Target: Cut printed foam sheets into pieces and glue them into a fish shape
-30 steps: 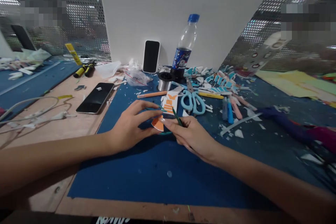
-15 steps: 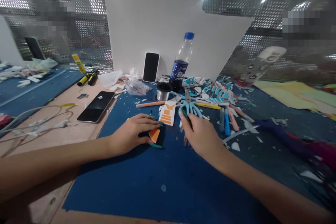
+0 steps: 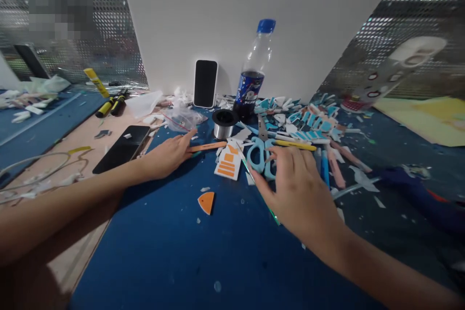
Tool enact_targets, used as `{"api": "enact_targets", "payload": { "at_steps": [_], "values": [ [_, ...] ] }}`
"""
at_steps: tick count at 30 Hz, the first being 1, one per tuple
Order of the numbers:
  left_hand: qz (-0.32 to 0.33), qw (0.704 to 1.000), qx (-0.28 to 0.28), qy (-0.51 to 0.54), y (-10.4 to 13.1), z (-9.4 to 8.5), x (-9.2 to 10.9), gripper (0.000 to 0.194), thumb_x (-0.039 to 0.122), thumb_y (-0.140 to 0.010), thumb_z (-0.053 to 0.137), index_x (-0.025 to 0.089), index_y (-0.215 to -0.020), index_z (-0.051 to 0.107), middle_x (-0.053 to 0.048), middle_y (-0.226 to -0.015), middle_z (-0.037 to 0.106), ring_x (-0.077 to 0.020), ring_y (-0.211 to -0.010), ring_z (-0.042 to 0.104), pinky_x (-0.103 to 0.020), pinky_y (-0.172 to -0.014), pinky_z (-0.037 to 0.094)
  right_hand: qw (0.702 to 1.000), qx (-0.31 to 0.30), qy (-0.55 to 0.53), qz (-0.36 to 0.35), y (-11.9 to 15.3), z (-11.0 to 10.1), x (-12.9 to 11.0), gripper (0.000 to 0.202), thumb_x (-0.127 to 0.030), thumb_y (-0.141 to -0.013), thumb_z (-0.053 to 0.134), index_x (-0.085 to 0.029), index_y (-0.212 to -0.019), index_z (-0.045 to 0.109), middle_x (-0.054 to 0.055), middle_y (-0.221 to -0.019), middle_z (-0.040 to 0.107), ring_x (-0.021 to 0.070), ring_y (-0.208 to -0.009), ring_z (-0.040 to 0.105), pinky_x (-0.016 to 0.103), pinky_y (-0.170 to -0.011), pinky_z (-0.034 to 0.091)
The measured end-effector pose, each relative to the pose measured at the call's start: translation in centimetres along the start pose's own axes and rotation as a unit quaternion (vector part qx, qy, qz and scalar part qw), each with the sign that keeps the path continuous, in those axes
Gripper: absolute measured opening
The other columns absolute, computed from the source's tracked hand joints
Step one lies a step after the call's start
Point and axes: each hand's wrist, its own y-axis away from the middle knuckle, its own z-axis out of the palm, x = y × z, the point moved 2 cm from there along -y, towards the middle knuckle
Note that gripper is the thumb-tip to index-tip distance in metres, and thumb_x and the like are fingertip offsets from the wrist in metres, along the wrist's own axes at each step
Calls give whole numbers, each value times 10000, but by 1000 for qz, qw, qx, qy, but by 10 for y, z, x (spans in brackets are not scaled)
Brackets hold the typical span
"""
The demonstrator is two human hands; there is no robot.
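Observation:
My left hand [image 3: 169, 155] reaches across the mat, its fingers closed about the near end of a slim orange pen [image 3: 209, 147], index finger stretched out. Below it, an orange wedge-shaped piece [image 3: 207, 202] lies loose on the blue mat [image 3: 163, 252]. My right hand [image 3: 298, 184] is over light-blue-handled scissors [image 3: 257, 155], thumb and fingers apart. Under its thumb runs a thin, pointed, green-shafted tool [image 3: 271, 212]; its exact kind is unclear. The tip crosses a white card with orange shapes [image 3: 228, 165].
Behind stand a wire spool [image 3: 223, 128], a cola bottle [image 3: 250, 87] and a propped phone [image 3: 205, 83]. Another phone [image 3: 121, 149] lies left. Blue-and-white scraps [image 3: 312, 123] and several pens crowd the right, with a yellow pen [image 3: 296, 145] beside the scissors.
My left hand has let go of the orange wedge and moved up-left to the orange pen. My right hand has lowered the green tool and loosened its fingers. The view has shifted.

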Motion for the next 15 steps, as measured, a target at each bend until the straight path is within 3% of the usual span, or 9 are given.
{"api": "enact_targets", "payload": {
  "at_steps": [3, 5, 6, 7, 8, 10, 12, 13, 15],
  "values": [
    [-24, 1000, 8, 1, 10, -2, -3, 486, 149, -932, 336, 102, -1414, 292, -148, -1075, 656, -218, -933, 647, -319, -760, 523, 986, 26, -163, -7, 0, -4, -1, 175, -260, -892, 478, -106, -934, 550, 122, -810, 586, 232, -786, 568, 352, -668, 486],
    [-49, 996, 73, -5, 19, -12, 0, 472, 107, -917, 316, 108, -1389, 314, -150, -1086, 643, -217, -937, 639, -328, -749, 515, 950, -35, -307, 45, 1, -3, -5, 134, -246, -900, 460, -153, -860, 548, 75, -765, 576, 178, -728, 562, 302, -626, 474],
    [-50, 990, 135, -6, 23, -18, 6, 437, 106, -911, 341, 111, -1348, 363, -139, -1059, 644, -207, -910, 637, -318, -734, 512, 915, -91, -383, 84, 2, -1, -9, 148, -269, -905, 462, -168, -834, 544, 50, -737, 565, 153, -682, 554, 277, -585, 463],
    [-37, 979, 202, -1, 28, -26, 14, 387, 109, -908, 370, 103, -1292, 413, -126, -1009, 647, -194, -869, 632, -305, -718, 506, 866, -157, -458, 127, 3, 2, -14, 162, -315, -899, 489, -179, -827, 538, 23, -703, 547, 130, -628, 536, 253, -536, 444],
    [-1, 972, 234, 14, 32, -32, 25, 307, 110, -910, 384, 92, -1205, 466, -109, -927, 646, -178, -798, 623, -285, -675, 497, 806, -221, -524, 165, 5, 4, -20, 190, -372, -869, 549, -186, -836, 533, -4, -669, 526, 110, -578, 508, 232, -490, 419],
    [46, 976, 210, 36, 38, -42, 51, 150, 134, -927, 383, 146, -965, 528, -25, -741, 605, -125, -648, 575, -222, -578, 460, 688, -319, -620, 201, 7, 7, -35, 365, -446, -704, 735, -197, -870, 527, -51, -623, 497, 79, -516, 443, 202, -436, 366],
    [137, 980, 130, 54, 42, -50, 79, 182, 167, -957, 359, 169, -848, 505, 12, -610, 543, -124, -547, 504, -226, -499, 408, 606, -354, -686, 189, 6, 5, -51, 497, -469, -556, 826, -202, -852, 529, -70, -607, 501, 63, -498, 410, 190, -419, 330],
    [172, 978, 107, 47, 44, -53, 89, 219, 162, -964, 329, 167, -820, 494, 1, -604, 547, -136, -530, 481, -251, -492, 401, 582, -349, -711, 185, 4, 2, -58, 463, -511, -584, 796, -198, -789, 524, -69, -584, 494, 59, -484, 402, 191, -410, 312],
    [198, 975, 94, 47, 48, -56, 100, 292, 196, -986, 286, 180, -752, 460, -5, -583, 543, -143, -508, 470, -265, -481, 395, 570, -338, -726, 182, 1, -3, -68, 458, -597, -785, 587, -190, -611, 467, -57, -491, 441, 55, -426, 383, 202, -380, 278]
  ]
}}
